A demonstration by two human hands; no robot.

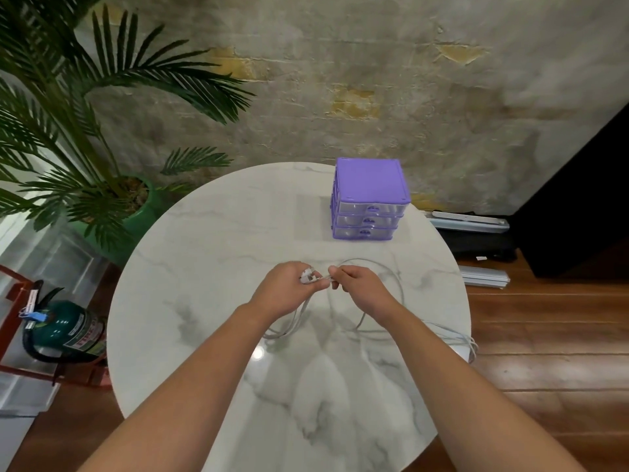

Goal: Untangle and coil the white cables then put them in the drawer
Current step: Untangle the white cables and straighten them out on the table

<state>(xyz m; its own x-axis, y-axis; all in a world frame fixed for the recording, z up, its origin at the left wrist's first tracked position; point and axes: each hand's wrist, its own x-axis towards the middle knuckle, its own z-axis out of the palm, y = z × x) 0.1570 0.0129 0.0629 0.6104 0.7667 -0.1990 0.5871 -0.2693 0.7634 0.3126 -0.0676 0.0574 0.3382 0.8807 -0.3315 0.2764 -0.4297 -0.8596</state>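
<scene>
White cables [381, 315] lie in loose loops on the round marble table [211, 267], with one stretch trailing off the right edge. My left hand [284, 289] grips a white plug end with cable hanging below it. My right hand [360, 287] pinches the cable just beside that plug, so the two hands nearly touch. A purple drawer unit [369, 199] with three clear drawers, all closed, stands at the back right of the table, apart from both hands.
A potted palm [112, 185] stands left of the table. A green fire extinguisher [64, 330] in a red stand sits on the floor at the lower left. Dark cases and grey rails [476, 240] lie on the wooden floor to the right.
</scene>
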